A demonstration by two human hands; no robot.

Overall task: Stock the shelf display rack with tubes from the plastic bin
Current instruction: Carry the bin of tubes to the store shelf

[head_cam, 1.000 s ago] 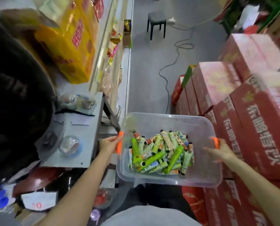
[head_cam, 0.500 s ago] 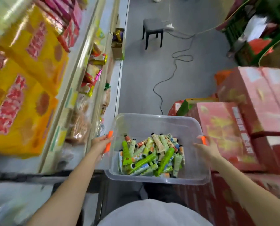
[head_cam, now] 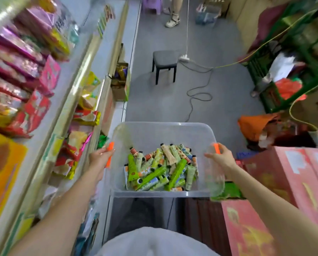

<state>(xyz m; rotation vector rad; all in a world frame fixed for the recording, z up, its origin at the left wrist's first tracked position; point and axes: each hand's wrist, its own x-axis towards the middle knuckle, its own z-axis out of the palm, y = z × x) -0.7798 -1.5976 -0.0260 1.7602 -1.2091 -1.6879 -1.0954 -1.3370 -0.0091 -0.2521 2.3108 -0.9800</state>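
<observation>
Head view: you hold the plastic bin (head_cam: 160, 133) before you, left hand (head_cam: 101, 157) and right hand (head_cam: 222, 157) each curled round an orange handle (head_cam: 110, 146), tubes (head_cam: 160, 168) heaped inside. Next, probably: rest it, then free one hand.

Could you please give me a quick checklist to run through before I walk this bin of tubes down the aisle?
1. Left hand grips the plastic bin by its orange handle: ok.
2. Right hand grips the opposite orange handle: ok.
3. Tubes all lie inside the bin, none over the rim: ok.
4. Floor ahead free: not ok, a stool and a loose cable are in the aisle.
5. Display rack for the tubes in sight: cannot tell.
</observation>
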